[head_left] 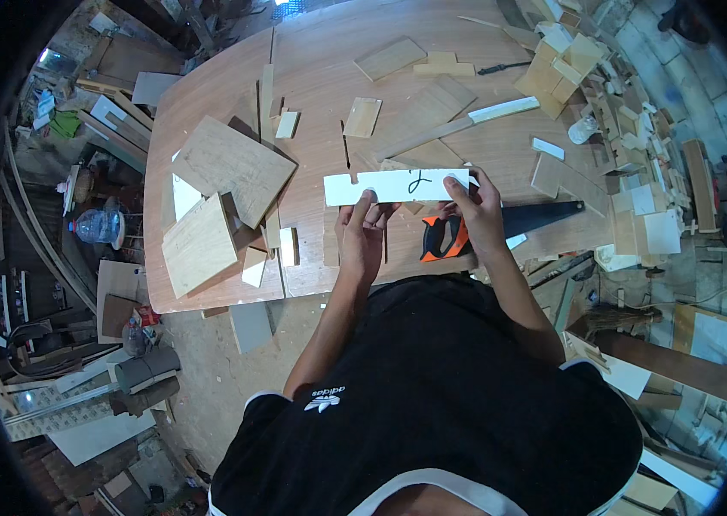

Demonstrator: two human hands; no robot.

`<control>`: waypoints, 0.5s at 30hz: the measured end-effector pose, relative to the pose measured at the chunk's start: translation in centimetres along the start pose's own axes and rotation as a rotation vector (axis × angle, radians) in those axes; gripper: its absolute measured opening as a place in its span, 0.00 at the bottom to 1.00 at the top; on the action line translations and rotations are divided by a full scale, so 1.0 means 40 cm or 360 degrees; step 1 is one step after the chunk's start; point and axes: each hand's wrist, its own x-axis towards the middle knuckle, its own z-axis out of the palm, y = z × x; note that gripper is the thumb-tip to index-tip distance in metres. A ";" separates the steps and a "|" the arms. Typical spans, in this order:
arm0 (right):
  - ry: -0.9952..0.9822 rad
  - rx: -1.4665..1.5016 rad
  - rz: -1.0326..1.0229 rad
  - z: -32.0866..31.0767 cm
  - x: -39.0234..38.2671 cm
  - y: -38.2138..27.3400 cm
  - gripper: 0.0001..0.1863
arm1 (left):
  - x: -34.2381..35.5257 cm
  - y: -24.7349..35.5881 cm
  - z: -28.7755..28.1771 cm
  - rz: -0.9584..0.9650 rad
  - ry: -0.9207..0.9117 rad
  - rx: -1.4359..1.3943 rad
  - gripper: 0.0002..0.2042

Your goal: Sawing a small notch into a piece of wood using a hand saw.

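A narrow white board strip [393,186] is held level over the table's near edge, between my two hands. It has a small notch in its upper edge toward the left, and a dark handwritten mark on its face. My left hand [363,230] grips the lower edge left of the middle, thumb on the face and fingers curled behind. My right hand [481,211] holds the right end, its thumb pressed on the face. Just beside that hand a handsaw [444,239] with an orange and black handle lies on the table, its dark blade pointing right.
The wooden table [312,120] carries many offcuts. Large tan boards [243,168] are stacked at left, and a long white-edged strip [503,109] lies at back right. A clear jar [582,131] stands near piled scraps on the right. A blue water jug [97,226] is off the table at left.
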 end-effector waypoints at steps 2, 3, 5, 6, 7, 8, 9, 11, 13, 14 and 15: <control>0.0008 0.0000 0.0000 -0.003 -0.006 -0.001 0.19 | -0.001 -0.004 0.003 -0.0007 -0.0001 0.0011 0.09; 0.0026 -0.0017 -0.0006 -0.003 -0.010 -0.004 0.19 | -0.003 -0.006 0.004 -0.0005 -0.0011 0.0000 0.10; 0.0046 -0.0034 -0.0012 -0.006 -0.016 -0.007 0.19 | -0.006 -0.010 0.006 -0.0005 -0.0022 -0.0011 0.10; 0.0039 -0.0026 -0.0023 -0.009 -0.019 -0.008 0.19 | -0.007 -0.011 0.007 -0.0006 -0.0015 -0.0007 0.10; 0.0037 -0.0016 -0.0036 -0.012 -0.022 -0.008 0.20 | -0.008 -0.013 0.010 -0.0010 -0.0013 -0.0001 0.10; 0.0046 -0.0014 -0.0038 -0.018 -0.024 -0.008 0.20 | -0.010 -0.014 0.015 -0.0016 -0.0018 0.0003 0.10; 0.0056 -0.0029 -0.0049 -0.024 -0.024 -0.008 0.20 | -0.012 -0.014 0.021 -0.0035 -0.0019 0.0021 0.09; 0.0076 -0.0045 -0.0060 -0.036 -0.025 -0.004 0.20 | -0.014 -0.017 0.029 -0.0062 -0.0025 0.0040 0.09; 0.0070 -0.0034 -0.0129 -0.046 -0.026 0.001 0.20 | -0.014 -0.022 0.035 -0.0053 -0.0050 0.0058 0.10; 0.0079 -0.0033 -0.0130 -0.048 -0.030 -0.001 0.20 | -0.015 -0.024 0.038 -0.0060 -0.0056 0.0062 0.10; 0.0095 -0.0027 -0.0117 -0.050 -0.035 -0.003 0.20 | -0.016 -0.026 0.040 -0.0063 -0.0063 0.0067 0.10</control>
